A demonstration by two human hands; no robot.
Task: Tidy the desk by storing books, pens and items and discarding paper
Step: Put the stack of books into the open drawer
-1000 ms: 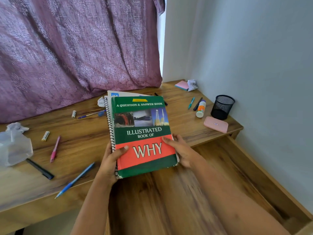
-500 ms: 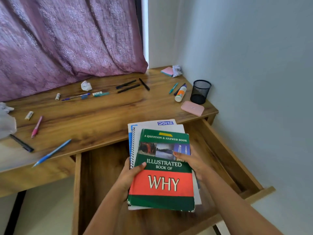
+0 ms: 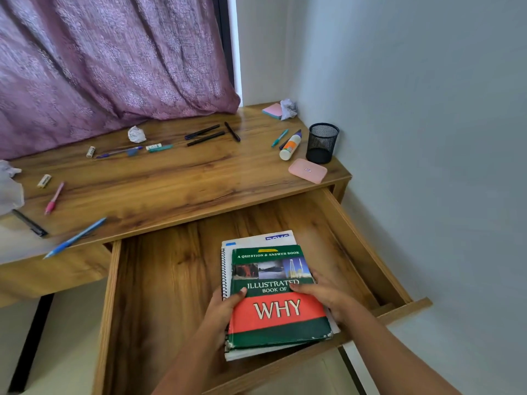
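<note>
- I see both hands holding a stack of books [image 3: 278, 297] over the front right part of an open drawer [image 3: 171, 280]; I cannot tell whether the stack touches the drawer floor.
- My left hand [image 3: 222, 312] grips the stack's left edge, beside a wire spiral binding. The thumb is pressed flat on the top cover and the other fingers are curled out of sight underneath.
- My right hand [image 3: 322, 295] grips the right edge the same way, with the thumb lying across the cover's title band.
- The top book is a glossy hardback, green with a red band and worn near corners. Under it lie a spiral notebook [image 3: 225, 269] and a white book, both jutting out at the far edge.
- The drawer is a shallow wood-grain tray with thin raised sides.
- The desk [image 3: 171, 181] above it is the same streaked brown wood.
- Near its front left edge lie a blue pen [image 3: 75, 238] and a pink pen [image 3: 54, 198]; black pens [image 3: 205, 135] lie towards the back.
- At the right edge stands a round black mesh cup [image 3: 322, 142], with a glue stick [image 3: 290, 146] lying beside it and a flat pink case [image 3: 307, 170] with rounded corners nearer the front.
- Crumpled paper [image 3: 136, 134] lies near the back edge, by a purple patterned curtain [image 3: 114, 67].
</note>
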